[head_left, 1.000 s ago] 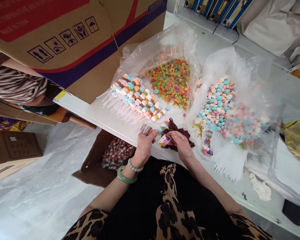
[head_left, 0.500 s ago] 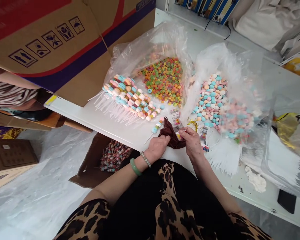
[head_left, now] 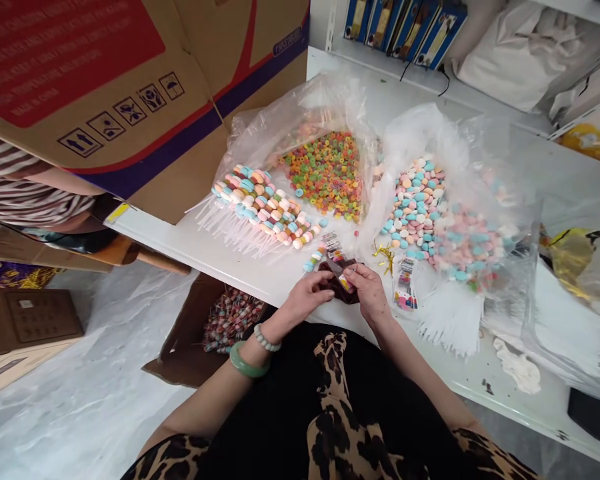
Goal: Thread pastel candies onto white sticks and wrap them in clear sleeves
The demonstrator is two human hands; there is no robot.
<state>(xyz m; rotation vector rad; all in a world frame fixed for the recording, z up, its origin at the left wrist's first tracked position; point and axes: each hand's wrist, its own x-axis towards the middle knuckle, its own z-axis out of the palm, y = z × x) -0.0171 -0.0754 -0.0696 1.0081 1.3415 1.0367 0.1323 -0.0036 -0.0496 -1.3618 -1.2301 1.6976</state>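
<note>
In front of my body, at the table's near edge, lies a dark brown, soft-looking pouch or cloth (head_left: pixel 349 296); its exact kind I cannot make out. My right hand (head_left: pixel 370 291) pinches a small printed packet (head_left: pixel 346 283) over it. At the brown thing's left side is my left hand (head_left: pixel 306 295), its fingers curved and apart, with nothing visible between them. A skewer of pastel candies (head_left: pixel 312 259) lies just beyond. Another printed strip (head_left: pixel 332 245) lies behind the brown thing, and a printed packet (head_left: pixel 405 285) to the right.
Candy skewers (head_left: pixel 265 207) lie in rows beside a bag of ring candies (head_left: pixel 325 170). Pastel candies (head_left: pixel 415 207) fill another bag. White sticks (head_left: pixel 450 320), gold twist ties (head_left: pixel 384 255) and a black phone-like slab (head_left: pixel 587 413) lie rightward. A large carton (head_left: pixel 145 160) stands left; an open box (head_left: pixel 180 347) sits below.
My left hand has loosened from the brown thing and moved slightly left, its fingers parting. My right hand has shifted left with the small packet. The camera view has tilted a little.
</note>
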